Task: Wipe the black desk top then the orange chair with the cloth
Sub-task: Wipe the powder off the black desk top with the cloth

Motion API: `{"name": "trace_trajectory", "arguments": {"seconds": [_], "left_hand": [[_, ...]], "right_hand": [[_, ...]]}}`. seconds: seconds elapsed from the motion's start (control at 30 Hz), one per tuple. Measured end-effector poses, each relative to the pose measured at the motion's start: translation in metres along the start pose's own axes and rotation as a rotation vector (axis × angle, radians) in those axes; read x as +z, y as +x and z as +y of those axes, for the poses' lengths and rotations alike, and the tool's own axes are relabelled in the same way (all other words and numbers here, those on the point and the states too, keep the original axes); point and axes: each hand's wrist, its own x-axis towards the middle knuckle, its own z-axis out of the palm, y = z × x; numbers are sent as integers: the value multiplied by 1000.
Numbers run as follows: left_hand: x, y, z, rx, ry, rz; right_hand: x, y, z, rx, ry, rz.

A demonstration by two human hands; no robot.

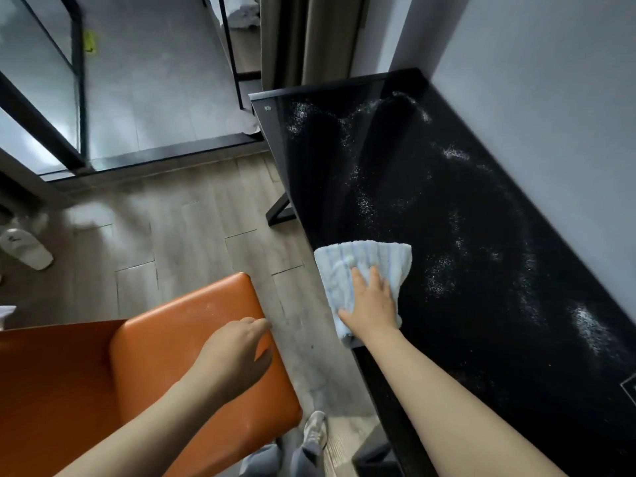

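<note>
The black desk top (430,187) runs along the right wall and is streaked with white powder. A light blue cloth (351,266) lies flat on its near left edge, partly hanging over. My right hand (371,306) presses down on the cloth with fingers spread. The orange chair (165,356) stands at lower left beside the desk. My left hand (237,352) hovers over the chair's seat edge, fingers loosely curled, holding nothing.
Wood floor (192,228) lies between chair and desk. A glass partition with black frame (77,108) stands at upper left. A white slipper (25,247) lies at the far left. Curtains (303,39) hang behind the desk's far end. My shoe (315,430) shows below.
</note>
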Motion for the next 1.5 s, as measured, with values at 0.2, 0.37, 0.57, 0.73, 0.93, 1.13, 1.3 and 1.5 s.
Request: {"name": "trace_trajectory", "arguments": {"seconds": [0.2, 0.37, 0.57, 0.73, 0.93, 1.13, 1.3, 1.5], "left_hand": [[0, 5, -4, 35, 13, -32], [-10, 7, 2, 94, 22, -31], [-20, 12, 26, 211, 29, -47], [-18, 10, 62, 365, 29, -90], [3, 1, 119, 536, 72, -180], [26, -8, 175, 674, 150, -233], [54, -18, 220, 745, 159, -286], [87, -34, 278, 749, 232, -302]], "right_hand": [[-14, -5, 0, -26, 109, -24], [-32, -32, 12, -5, 177, 41], [-51, -97, 49, 103, 222, 170], [-54, -169, 84, 254, 278, 269], [-44, -262, 131, 452, 332, 394], [-31, -326, 174, 607, 388, 463], [-16, -361, 214, 696, 383, 478], [-12, -387, 277, 679, 449, 498]]}}
